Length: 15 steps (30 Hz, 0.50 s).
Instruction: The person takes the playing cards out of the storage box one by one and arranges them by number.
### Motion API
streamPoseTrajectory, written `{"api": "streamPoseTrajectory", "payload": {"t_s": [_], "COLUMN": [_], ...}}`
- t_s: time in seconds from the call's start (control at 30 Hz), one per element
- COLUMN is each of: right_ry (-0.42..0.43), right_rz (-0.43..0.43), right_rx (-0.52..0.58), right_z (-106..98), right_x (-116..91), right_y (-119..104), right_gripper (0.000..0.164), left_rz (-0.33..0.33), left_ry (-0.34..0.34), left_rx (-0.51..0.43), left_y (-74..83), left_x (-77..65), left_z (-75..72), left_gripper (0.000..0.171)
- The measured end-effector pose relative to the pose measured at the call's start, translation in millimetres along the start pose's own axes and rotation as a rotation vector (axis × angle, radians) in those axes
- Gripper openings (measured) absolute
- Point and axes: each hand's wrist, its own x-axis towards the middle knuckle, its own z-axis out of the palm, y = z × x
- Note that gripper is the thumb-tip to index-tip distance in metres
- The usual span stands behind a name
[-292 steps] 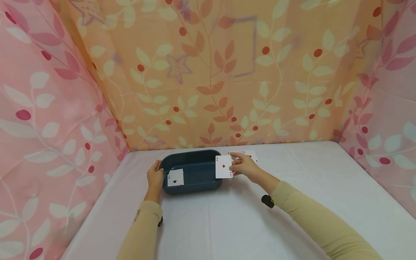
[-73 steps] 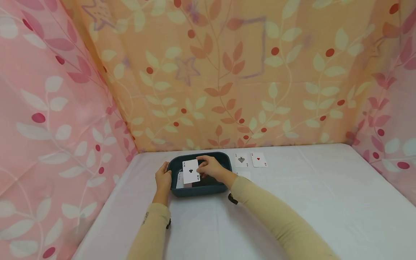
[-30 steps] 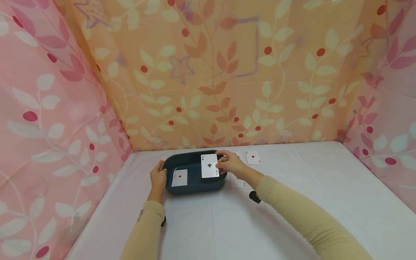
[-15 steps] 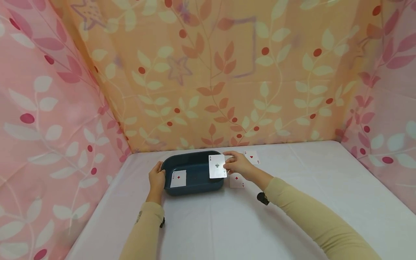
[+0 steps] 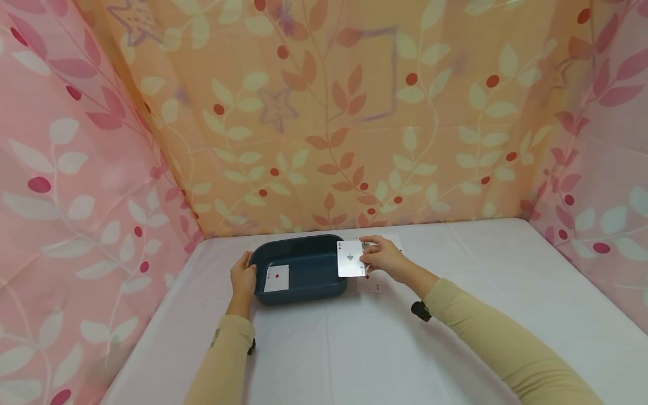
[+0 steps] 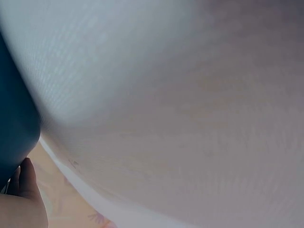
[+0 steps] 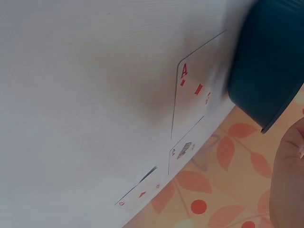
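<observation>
My left hand point(image 5: 243, 281) grips the left rim of a dark blue tray point(image 5: 304, 295). With thumb and fingers, my right hand point(image 5: 386, 261) pinches an ace of clubs point(image 5: 349, 260) by its right edge, face up, over the tray's right rim. Inside the tray at the left lie overlapping playing cards point(image 5: 277, 278), a diamond uppermost. On the table right of the tray is an ace of diamonds point(image 7: 197, 90), partly covered by the held card in the head view. Behind it lie an ace of spades point(image 7: 184, 149) and an ace of hearts point(image 7: 142, 192), largely hidden by my right hand in the head view.
A white cloth covers the table point(image 5: 486, 281). Orange patterned fabric point(image 5: 324, 140) hangs along its back edge, with pink fabric point(image 5: 66, 225) at both sides. The tray stands near the back edge.
Earlier, my right hand held the ace of diamonds, which now lies on the table. It has since brought the ace of clubs from over the tray's left part rightward to its right rim.
</observation>
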Motion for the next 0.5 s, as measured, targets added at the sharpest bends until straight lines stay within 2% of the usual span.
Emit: {"api": "streamPoseTrajectory", "payload": {"t_s": [0.23, 0.5], "right_ry": [0.000, -0.011], "right_rz": [-0.003, 0.001], "right_rx": [-0.001, 0.001], "right_z": [-9, -19], "right_x": [-6, -12], "right_y": [0, 1], "right_gripper": [0.060, 0.061], "left_rz": [0.017, -0.005], "left_ry": [0.007, 0.010], "left_rx": [-0.007, 0.010], "left_y": [-0.2, 2.9], "left_x": [-0.8, -1.6], "left_z": [0.6, 0.8], "left_gripper": [0.051, 0.052]}}
